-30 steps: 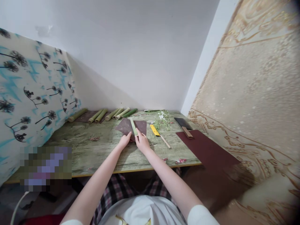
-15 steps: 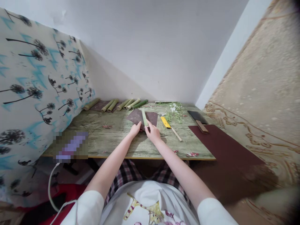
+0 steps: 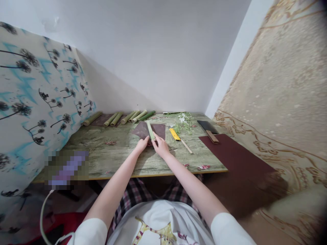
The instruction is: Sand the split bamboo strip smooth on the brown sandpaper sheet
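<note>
Left hand (image 3: 142,144): half-curled, fingertips against the near edge of the sandpaper; grip on the strip not determinable from this view.
Right hand (image 3: 160,145): fingers closed on the lower end of the green bamboo strip (image 3: 150,130), pressing it down.
Bamboo strip position: lying on the sandpaper, between the two hands, far end angled toward the back wall.
Sandpaper: two dark brown sheets (image 3: 140,131) side by side, mid-worktop, overlapped by the strip.
Right of hands: yellow utility knife (image 3: 174,134) just beside a thin wooden stick (image 3: 187,146); green plant clippings (image 3: 184,123) behind both.
Far edge: row of short bamboo tubes (image 3: 129,117), partly on a dark mat (image 3: 100,119).
Right end: black cleaver (image 3: 207,126) with wooden handle, resting on and beside a maroon sheet (image 3: 230,153) that overhangs the worktop (image 3: 122,160).
Left and near edges: dandelion-print wallpaper (image 3: 38,85) along the left side; wide wood-grain stretch with pink flecks left of the left hand; shallow margin between hands and near edge.
Lettering: none legible; pixelated patch (image 3: 66,170) over the near-left corner.
</note>
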The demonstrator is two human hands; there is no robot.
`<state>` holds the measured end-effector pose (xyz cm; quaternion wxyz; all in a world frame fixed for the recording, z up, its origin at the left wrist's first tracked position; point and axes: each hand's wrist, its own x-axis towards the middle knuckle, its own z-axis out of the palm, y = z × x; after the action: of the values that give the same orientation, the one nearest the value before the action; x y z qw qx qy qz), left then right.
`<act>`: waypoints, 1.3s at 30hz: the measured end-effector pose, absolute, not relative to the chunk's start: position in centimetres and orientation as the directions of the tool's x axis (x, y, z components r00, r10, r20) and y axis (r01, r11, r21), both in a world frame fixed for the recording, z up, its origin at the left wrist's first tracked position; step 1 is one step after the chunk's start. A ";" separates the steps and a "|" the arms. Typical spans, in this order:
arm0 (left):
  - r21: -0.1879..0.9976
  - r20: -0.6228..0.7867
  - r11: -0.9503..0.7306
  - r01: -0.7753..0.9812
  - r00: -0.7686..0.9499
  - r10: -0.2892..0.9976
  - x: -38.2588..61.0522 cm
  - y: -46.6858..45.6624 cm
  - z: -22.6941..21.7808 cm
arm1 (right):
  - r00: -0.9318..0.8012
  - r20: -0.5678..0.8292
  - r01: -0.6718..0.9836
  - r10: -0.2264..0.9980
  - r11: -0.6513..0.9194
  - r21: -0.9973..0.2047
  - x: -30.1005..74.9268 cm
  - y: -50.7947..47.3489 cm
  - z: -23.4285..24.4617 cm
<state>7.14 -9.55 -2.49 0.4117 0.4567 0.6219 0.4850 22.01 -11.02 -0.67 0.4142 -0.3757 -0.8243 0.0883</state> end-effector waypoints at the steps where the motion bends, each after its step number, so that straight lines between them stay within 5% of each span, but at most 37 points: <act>1: 0.975 -0.077 0.123 0.184 -0.239 0.968 7.2 -9.6 -2.4 | -0.374 0.599 0.550 0.708 0.690 -0.471 22.0 -11.0 -0.7; 9: 0.965 -0.081 0.145 0.218 -0.279 0.957 7.3 -9.7 -2.2 | -0.369 0.633 0.484 0.680 0.722 -0.494 22.3 -11.0 -0.6; 14: 0.946 -0.089 0.168 0.278 -0.275 0.957 7.1 -9.3 -2.7 | -0.324 0.533 0.518 0.782 0.618 -0.591 22.3 -9.9 -1.2; 22: 0.980 -0.067 0.113 0.161 -0.269 0.961 7.2 -9.4 -2.5 | -0.401 0.653 0.525 0.643 0.745 -0.411 22.2 -11.1 -0.9; 30: 0.992 -0.102 0.120 0.039 -0.309 0.946 7.5 -9.4 -2.0 | -0.356 0.578 0.653 0.734 0.638 -0.408 22.2 -10.5 -1.2; 39: 0.976 -0.068 0.114 0.185 -0.239 0.969 7.5 -10.3 -1.3 | -0.463 0.655 0.486 0.597 0.789 -0.375 22.0 -11.7 0.0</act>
<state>7.45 -10.35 -1.33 0.4089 0.4619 0.6243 0.4792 21.97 -11.71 0.01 0.4094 -0.3177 -0.8526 0.0675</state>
